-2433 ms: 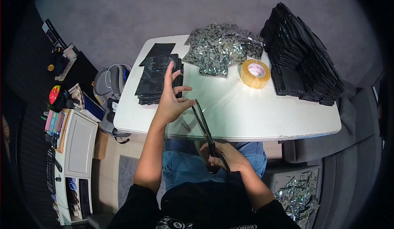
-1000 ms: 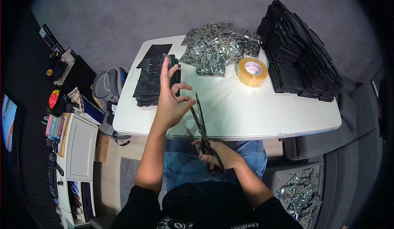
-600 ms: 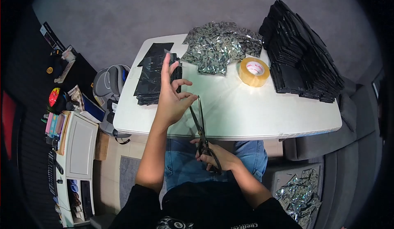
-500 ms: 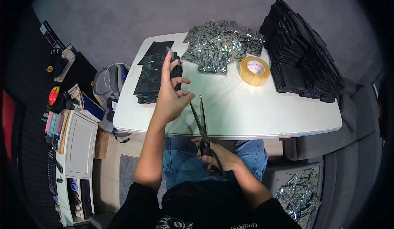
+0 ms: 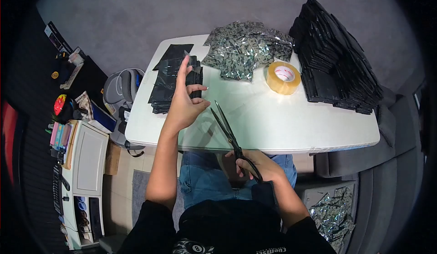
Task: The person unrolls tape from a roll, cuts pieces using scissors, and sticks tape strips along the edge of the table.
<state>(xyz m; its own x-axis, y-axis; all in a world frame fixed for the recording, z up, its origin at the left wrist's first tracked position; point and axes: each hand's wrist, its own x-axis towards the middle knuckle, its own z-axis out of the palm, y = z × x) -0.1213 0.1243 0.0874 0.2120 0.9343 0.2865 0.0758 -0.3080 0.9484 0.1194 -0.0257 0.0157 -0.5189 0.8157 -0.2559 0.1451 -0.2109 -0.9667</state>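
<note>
Black-handled scissors (image 5: 231, 138) are in my right hand (image 5: 261, 165), above my lap at the table's front edge. Their blades stand slightly apart and point up and left, towards my other hand. My left hand (image 5: 184, 106) is raised with fingers apart and the index finger stretched upward. A small clear piece, which looks like tape (image 5: 187, 53), shows at that fingertip. Just behind this hand lies a stack of flat black packets (image 5: 165, 85), partly hidden by it. A roll of clear tape (image 5: 283, 78) with a printed core rests on the table, right of centre.
Camouflage-patterned packets in shiny clear wrap (image 5: 248, 49) are heaped along the back of the white table (image 5: 318, 133). A tall pile of black packets (image 5: 332, 67) fills its right side. More wrapped packets (image 5: 334, 217) lie at lower right. A white cabinet (image 5: 86, 158) stands left.
The scissors and my right hand have moved right, away from my left hand. My left hand has shifted slightly left, its thumb now clear of the blade tips.
</note>
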